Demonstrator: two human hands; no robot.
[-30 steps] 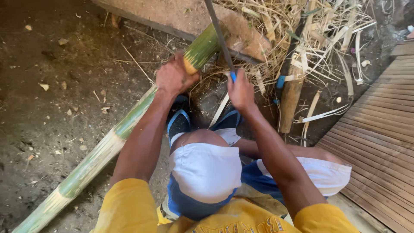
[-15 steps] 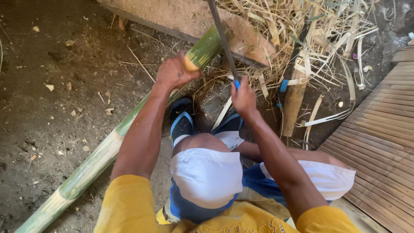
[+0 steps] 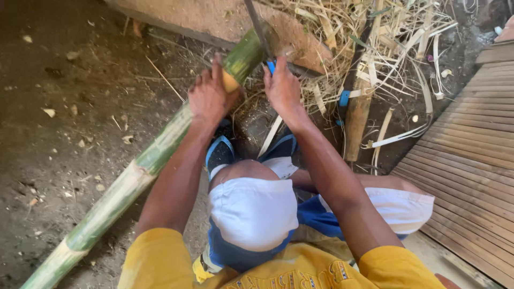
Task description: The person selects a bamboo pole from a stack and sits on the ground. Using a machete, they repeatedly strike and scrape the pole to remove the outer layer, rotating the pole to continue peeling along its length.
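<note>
Dirt floor unchanged — hands still grip bamboo pole (image 3: 160,150) and knife (image 3: 257,27), blade nearer.

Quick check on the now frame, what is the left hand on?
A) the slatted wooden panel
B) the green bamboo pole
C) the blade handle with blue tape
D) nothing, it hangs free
B: the left hand wraps around the green bamboo pole near its upper end, while the right hand grips the blade handle beside it.
</note>
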